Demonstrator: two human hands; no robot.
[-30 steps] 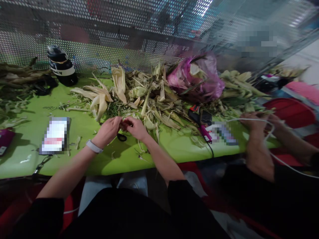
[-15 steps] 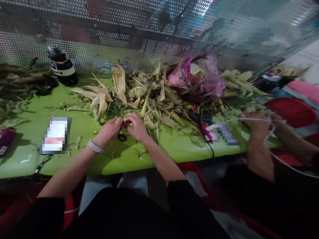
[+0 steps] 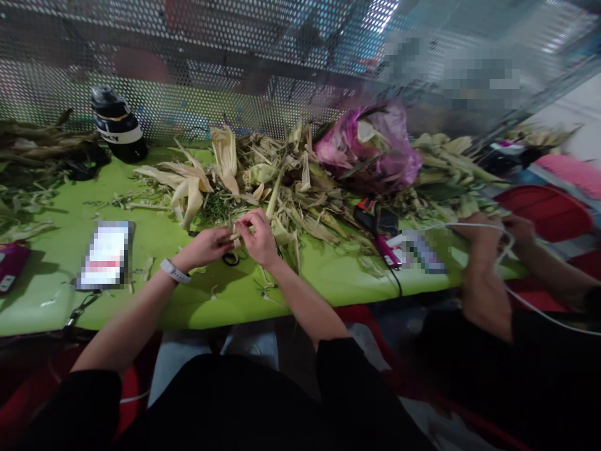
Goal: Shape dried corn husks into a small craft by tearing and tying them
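Left hand (image 3: 206, 246) has its fingertips drawn narrow on a pale husk strip (image 3: 235, 233). Right hand (image 3: 260, 241) pinches the same piece from the other side, thumb and forefinger close together. Strip lies between the 2 hands, over the green tabletop (image 3: 164, 307); its full outline is too small to read.

Well left of the left hand: purple case (image 3: 12, 266), with a dark pile of leaves (image 3: 37, 147) beyond it. Closer to the left hand, a phone (image 3: 106, 254) lies flat, screen blurred; black bottle (image 3: 119, 128) stands upright farther back. Light wristband (image 3: 174, 271) on the left wrist. Just beyond the left hand, dry pale husks (image 3: 188, 188). Black loop (image 3: 230, 259) on the tabletop, just nearer than the left fingertips.

Beyond the right hand and spreading right, a tangled husk heap (image 3: 310, 213), with a pink plastic bag (image 3: 387, 153) at its back right. Well right of the right hand: black-and-orange object (image 3: 366, 215), then a purple device (image 3: 387, 252) with a cord, and beside it a blurred handset (image 3: 427, 254). Farthest right, a co-worker's 2 hands (image 3: 483, 235); cannot tell what they hold. White cable (image 3: 436, 226) passes across them.
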